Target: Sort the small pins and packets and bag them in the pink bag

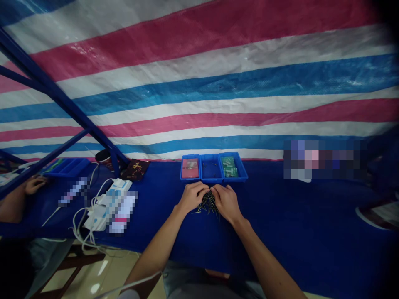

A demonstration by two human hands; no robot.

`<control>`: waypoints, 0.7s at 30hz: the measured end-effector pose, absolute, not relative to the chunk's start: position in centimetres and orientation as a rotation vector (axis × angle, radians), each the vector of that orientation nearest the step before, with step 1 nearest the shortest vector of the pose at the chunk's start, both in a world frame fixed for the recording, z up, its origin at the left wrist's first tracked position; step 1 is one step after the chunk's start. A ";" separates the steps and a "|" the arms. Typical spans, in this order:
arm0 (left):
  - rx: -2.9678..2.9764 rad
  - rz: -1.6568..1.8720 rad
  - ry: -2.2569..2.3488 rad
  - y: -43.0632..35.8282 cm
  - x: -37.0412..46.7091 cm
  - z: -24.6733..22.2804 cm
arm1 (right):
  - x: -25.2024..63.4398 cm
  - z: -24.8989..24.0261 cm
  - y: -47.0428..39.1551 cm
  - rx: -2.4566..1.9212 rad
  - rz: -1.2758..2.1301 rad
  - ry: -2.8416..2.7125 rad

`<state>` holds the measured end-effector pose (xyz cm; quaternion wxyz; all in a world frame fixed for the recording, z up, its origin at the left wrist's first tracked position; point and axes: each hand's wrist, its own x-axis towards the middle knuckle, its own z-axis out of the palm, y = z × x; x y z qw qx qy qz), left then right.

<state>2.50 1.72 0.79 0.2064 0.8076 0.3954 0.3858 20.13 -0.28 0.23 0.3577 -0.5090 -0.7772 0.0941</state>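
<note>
My left hand [193,197] and my right hand [226,202] are close together on the blue tabletop, fingertips bent inward in pinches. Between and below them lies a pile of thin, dark, screw-like pieces [208,205], some with a yellowish glint. Whatever the fingertips hold is too small and covered to make out. Just beyond the hands stands a blue tray [202,180] with three compartments. A pink piece [194,172] and some small clear items sit in the left one, a few tiny dark bits in the middle, and green-and-white pieces [229,167] in the right.
To the left, a white power strip [99,216] trails cables [75,224] over the table edge. A dark printed packet [135,170] and blue metal frame bars [71,107] are behind it. Another person's hand [35,185] rests farther left near another blue tray [69,167]. Striped sheeting [199,91] hangs behind.
</note>
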 end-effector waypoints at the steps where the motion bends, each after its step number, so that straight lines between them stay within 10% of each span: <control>1: 2.251 1.073 1.100 1.7 2.5 0.8 | 20.1 0.2 -0.3 -1.323 0.233 -2.002; 21: 2.233 1.066 1.165 1.8 2.2 0.5 | 20.5 -0.1 0.2 -1.111 0.359 -1.892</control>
